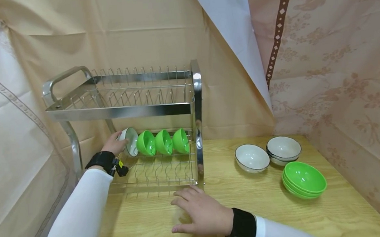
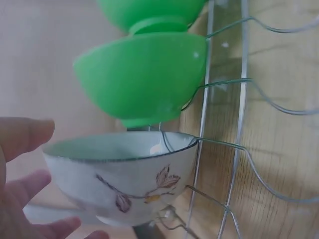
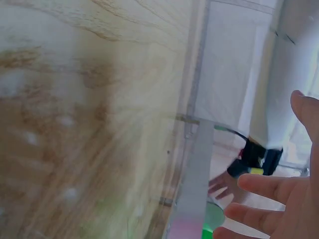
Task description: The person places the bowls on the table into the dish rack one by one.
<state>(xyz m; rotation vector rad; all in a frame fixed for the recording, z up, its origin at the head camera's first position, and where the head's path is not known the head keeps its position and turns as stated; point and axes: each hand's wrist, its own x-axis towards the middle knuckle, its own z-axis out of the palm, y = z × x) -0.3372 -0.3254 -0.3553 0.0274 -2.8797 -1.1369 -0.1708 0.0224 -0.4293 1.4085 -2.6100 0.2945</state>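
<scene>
My left hand (image 1: 114, 145) is at the lower tier of a metal dish rack (image 1: 134, 111), beside a white bowl (image 1: 132, 140) standing on its side between the wires. In the left wrist view the thumb (image 2: 27, 135) and fingers are spread around the near side of this bowl (image 2: 124, 184), which has a dark rim and a painted leaf sprig. Three green bowls (image 1: 163, 142) stand in a row to its right, tilted the same way. My right hand (image 1: 205, 211) hovers empty over the table before the rack, its fingers extended.
Right of the rack, a single white bowl (image 1: 252, 159) sits on the wooden table (image 1: 233, 209), near a stack of white bowls (image 1: 283, 148) and a stack of green bowls (image 1: 305, 178). The rack's upper tier holds wire dividers, and cloth hangs behind.
</scene>
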